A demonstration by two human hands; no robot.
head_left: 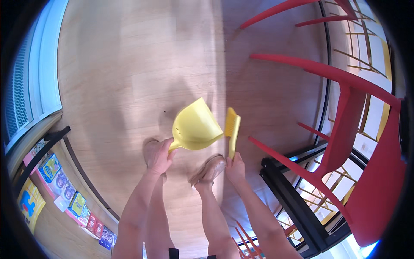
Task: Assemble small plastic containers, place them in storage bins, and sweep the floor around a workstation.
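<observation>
My left hand is closed round the short handle of a yellow dustpan, which hangs over the floor with its straight lip turned to the right. A few small dark specks lie in the pan. In my right hand is a yellow hand brush, held by its handle with the bristles facing left, toward the dustpan's lip. A narrow gap shows between brush and pan. Below them are my two shoes on the wood-look floor. One small dark bit lies on the floor left of the dustpan.
Red chairs and a black table leg stand along the right. On the left is a shelf with colourful small boxes and a black rail. A pale vented cabinet is at the far left.
</observation>
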